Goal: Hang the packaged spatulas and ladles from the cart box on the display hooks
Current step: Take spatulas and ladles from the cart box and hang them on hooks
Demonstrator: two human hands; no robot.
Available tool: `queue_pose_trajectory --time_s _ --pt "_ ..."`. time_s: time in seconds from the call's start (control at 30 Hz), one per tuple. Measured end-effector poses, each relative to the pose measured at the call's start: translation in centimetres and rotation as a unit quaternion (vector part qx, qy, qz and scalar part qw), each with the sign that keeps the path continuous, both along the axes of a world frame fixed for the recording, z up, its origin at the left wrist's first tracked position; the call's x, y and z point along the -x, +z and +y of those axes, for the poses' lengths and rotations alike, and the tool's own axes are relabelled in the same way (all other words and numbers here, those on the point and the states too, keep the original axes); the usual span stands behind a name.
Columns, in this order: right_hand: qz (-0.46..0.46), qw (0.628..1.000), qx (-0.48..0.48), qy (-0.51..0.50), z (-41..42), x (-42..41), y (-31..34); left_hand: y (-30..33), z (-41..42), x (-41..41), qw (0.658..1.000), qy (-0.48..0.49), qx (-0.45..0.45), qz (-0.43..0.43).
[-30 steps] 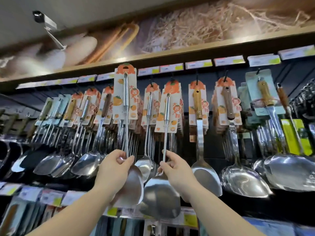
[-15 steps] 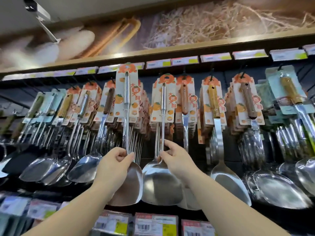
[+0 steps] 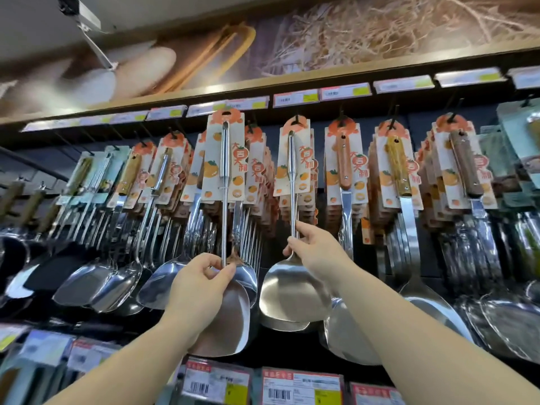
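My left hand [image 3: 201,283] pinches the thin shaft of a steel spatula [image 3: 226,320], just above its blade. Its orange-printed card [image 3: 225,154] stands raised in front of a full hook, with the hang hole near the hook's tip. My right hand [image 3: 315,255] grips the shaft of a second steel spatula [image 3: 292,293]. That one's card [image 3: 293,159] sits at the top of the neighbouring hook [image 3: 296,119] to the right; I cannot tell whether the hole is on the hook.
Rows of carded spatulas and ladles [image 3: 400,176] fill the hooks left and right. Price tags [image 3: 295,97] run along the wooden shelf edge above. More tags [image 3: 301,385] line the rail below. A security camera [image 3: 79,16] hangs at the top left.
Both hands have raised their spatulas and shifted right along the rack. The right spatula's card has come up to the hook, and the view has tilted upward.
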State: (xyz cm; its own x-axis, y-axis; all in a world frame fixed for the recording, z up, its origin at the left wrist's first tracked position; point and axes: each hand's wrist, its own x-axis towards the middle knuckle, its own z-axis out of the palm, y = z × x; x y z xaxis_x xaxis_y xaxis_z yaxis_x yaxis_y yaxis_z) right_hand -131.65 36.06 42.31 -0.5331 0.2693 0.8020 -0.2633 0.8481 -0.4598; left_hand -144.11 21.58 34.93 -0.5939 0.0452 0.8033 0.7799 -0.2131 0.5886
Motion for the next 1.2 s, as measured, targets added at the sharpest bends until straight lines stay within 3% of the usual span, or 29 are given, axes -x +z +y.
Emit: queue_pose_trajectory --time_s 0.6,0.67,0.8,0.97,1.2 --pt "-0.076 0.995 0.049 -0.035 0.9 1.5 -0.8 0.1 4.2 -0.9 0.998 -0.051 0.017 0.045" --pt "-0.051 0.996 0.027 -0.07 0.8 1.3 -0.9 0.0 4.4 -1.1 0.998 -0.053 0.022 0.041" --pt "0.094 0.987 -0.058 -0.118 -0.1 0.4 -2.0 0.4 4.5 -1.0 0.997 -0.057 0.027 0.043" --pt "-0.025 0.998 -0.015 -0.055 -0.5 -0.2 -3.5 1.8 5.4 -0.9 0.997 -0.051 0.03 0.047" --pt "-0.01 0.998 -0.021 -0.056 0.6 -1.4 -3.5 3.4 7.0 -2.3 0.995 -0.068 0.034 0.067"
